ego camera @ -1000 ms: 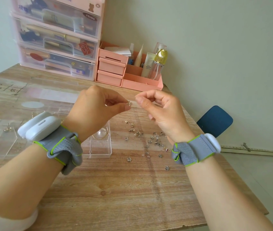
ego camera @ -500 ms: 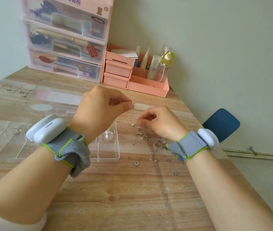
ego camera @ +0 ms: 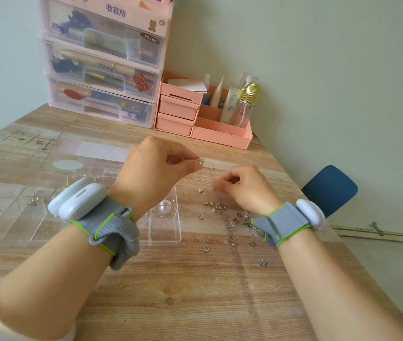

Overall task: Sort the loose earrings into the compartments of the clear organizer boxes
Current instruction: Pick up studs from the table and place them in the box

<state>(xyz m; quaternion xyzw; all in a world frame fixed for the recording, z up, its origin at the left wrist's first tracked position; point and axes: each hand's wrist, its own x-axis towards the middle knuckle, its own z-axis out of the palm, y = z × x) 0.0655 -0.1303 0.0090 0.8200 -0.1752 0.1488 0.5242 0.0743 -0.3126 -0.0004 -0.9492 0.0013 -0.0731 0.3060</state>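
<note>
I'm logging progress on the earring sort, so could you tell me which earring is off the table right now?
The small silver earring pinched in the left hand; every other loose earring lies on the wooden table.

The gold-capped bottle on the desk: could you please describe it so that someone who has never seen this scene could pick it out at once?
Start at the pink desk organizer against the back wall, right of the stacked clear drawers. In its open right-hand section stand several tubes and containers. The gold-capped bottle is the clear one at the right end, the only one with a shiny ribbed gold top.
</note>
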